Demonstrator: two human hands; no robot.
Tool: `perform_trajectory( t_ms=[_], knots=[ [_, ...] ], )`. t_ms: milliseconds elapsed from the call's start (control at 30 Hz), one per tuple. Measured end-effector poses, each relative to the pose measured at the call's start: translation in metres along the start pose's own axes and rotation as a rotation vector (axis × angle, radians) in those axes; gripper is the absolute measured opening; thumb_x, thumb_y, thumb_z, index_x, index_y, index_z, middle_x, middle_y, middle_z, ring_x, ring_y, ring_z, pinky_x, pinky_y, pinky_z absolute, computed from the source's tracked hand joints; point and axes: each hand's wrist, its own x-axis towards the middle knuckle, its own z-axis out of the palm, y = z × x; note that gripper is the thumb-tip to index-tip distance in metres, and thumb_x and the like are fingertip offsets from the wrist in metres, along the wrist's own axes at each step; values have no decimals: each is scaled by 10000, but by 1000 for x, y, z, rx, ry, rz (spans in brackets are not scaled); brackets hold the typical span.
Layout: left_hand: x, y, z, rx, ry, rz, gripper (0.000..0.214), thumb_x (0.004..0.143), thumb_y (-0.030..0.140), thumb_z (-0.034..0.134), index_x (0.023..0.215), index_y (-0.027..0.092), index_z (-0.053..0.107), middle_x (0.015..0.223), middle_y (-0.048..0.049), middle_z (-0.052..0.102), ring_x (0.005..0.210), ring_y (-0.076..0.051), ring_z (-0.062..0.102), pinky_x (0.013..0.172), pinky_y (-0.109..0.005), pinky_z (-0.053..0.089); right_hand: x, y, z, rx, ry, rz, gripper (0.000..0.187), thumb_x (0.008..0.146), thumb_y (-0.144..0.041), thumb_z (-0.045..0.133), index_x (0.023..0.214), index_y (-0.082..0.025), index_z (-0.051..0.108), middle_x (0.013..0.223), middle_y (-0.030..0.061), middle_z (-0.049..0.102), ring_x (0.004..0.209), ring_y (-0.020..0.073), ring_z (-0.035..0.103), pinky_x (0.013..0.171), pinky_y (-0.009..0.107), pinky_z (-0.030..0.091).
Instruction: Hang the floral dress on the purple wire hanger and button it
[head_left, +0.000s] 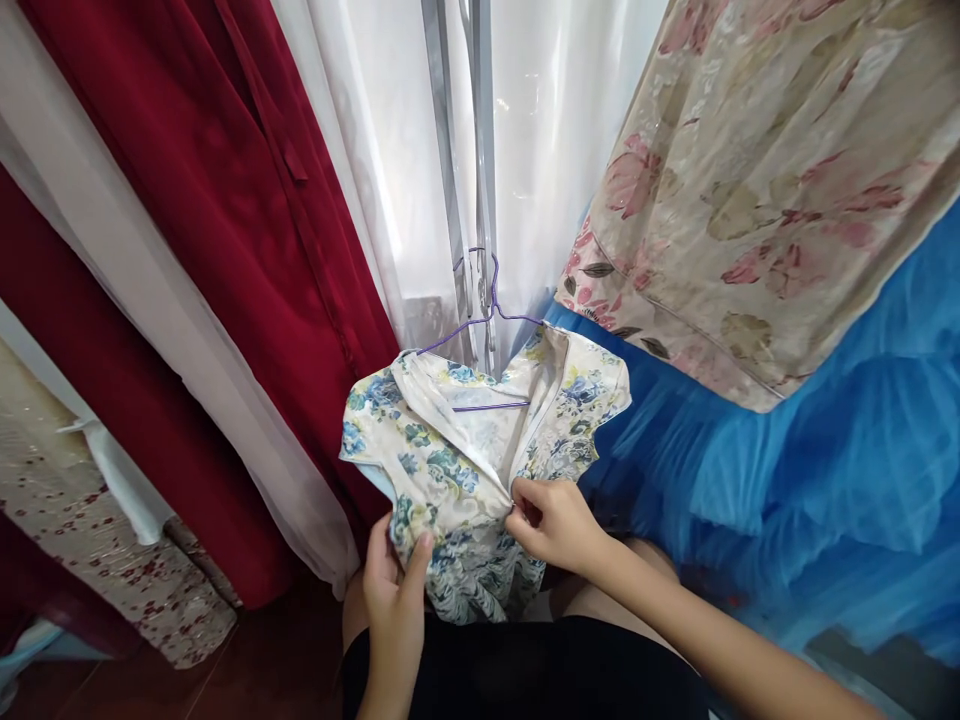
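A white dress with blue, green and yellow flowers [450,475] hangs on a purple wire hanger [517,318] in front of me. Its neck opening is spread in a V, with the hanger's lower bar showing inside. My left hand [397,575] grips the dress's side edge below the armhole, thumb on the front of the cloth. At the bottom point of the V, my right hand [551,520] is closed in a pinch on the edge of the opening. Whether a small zipper pull lies between those fingertips is hidden.
Grey metal poles [484,150] stand behind the hanger, before a white curtain [562,110]. Dark red cloth [225,250] hangs at left. A beige floral garment [750,200] and blue tulle [720,490] hang at right. Dark brown floor tiles [262,650] show lower left.
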Motion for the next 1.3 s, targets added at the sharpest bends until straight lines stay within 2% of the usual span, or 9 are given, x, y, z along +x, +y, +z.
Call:
perform_trajectory(
  t_ms=[67, 133, 267, 400, 667, 867, 1000, 1167, 1300],
  knots=[
    [-2, -17, 5, 146, 88, 299, 554, 804, 343, 789, 1296, 236, 559, 1390, -130, 565, 1343, -324, 521, 1135, -461, 417, -6, 2, -7, -14, -72, -25, 148, 748, -150, 546, 666, -219, 444, 537, -28, 557, 491, 129, 520, 536, 247, 280],
    [-6, -33, 17, 283, 0, 490, 465, 816, 273, 768, 1237, 235, 574, 1340, -134, 563, 1309, -313, 528, 1135, -470, 402, -11, 1, -13, -28, -133, -67, 123, 741, -148, 547, 676, -219, 470, 548, -22, 576, 493, 130, 520, 536, 248, 287],
    [-10, -50, 51, 316, -370, 379, 402, 892, 245, 688, 1253, 226, 512, 1062, -93, 656, 975, -243, 659, 866, -367, 534, -10, -2, -19, -68, -212, -245, 138, 748, -144, 551, 675, -222, 464, 567, -21, 572, 481, 122, 471, 527, 265, 278],
    [-5, -41, 71, 339, -452, 494, 93, 929, 189, 594, 868, 227, 535, 790, -18, 586, 760, -186, 605, 732, -288, 478, 10, 6, -40, -136, -146, -444, 151, 880, -165, 496, 740, -220, 505, 617, -3, 581, 523, 138, 476, 544, 278, 305],
    [-8, -21, 64, 545, -679, 524, 213, 936, 125, 485, 747, 218, 450, 757, -17, 521, 668, -153, 528, 624, -260, 388, 108, 31, -105, -347, 38, -568, 250, 1018, -236, 400, 832, -204, 563, 686, 37, 605, 603, 166, 514, 610, 295, 382],
    [-6, -15, 63, 748, -888, 599, 172, 896, 77, 479, 827, 213, 558, 845, -48, 612, 733, -188, 591, 636, -293, 385, 149, 21, -123, -342, 295, -429, 113, 930, -219, 503, 844, -197, 574, 678, 15, 605, 595, 147, 519, 587, 269, 365],
    [30, 13, 66, 645, -859, 593, 132, 941, 217, 592, 1057, 239, 651, 986, -55, 675, 880, -216, 642, 775, -304, 464, 135, 17, -114, -148, 386, -298, 89, 914, -232, 550, 842, -195, 586, 634, -12, 606, 538, 121, 509, 556, 245, 371],
    [96, 86, 101, 411, -523, 742, 355, 1004, 275, 537, 1355, 262, 591, 953, -39, 682, 811, -179, 623, 832, -315, 483, 117, 14, -100, -19, 556, -255, 171, 932, -273, 578, 778, -201, 604, 547, -34, 560, 488, 112, 491, 528, 243, 389],
    [131, 116, 140, 423, -577, 837, 260, 996, 275, 566, 1237, 225, 650, 879, -23, 694, 689, -146, 603, 721, -283, 459, 115, 20, -96, -122, 616, -354, 180, 939, -263, 578, 772, -202, 610, 522, -37, 553, 447, 104, 493, 485, 239, 373]
  ],
)
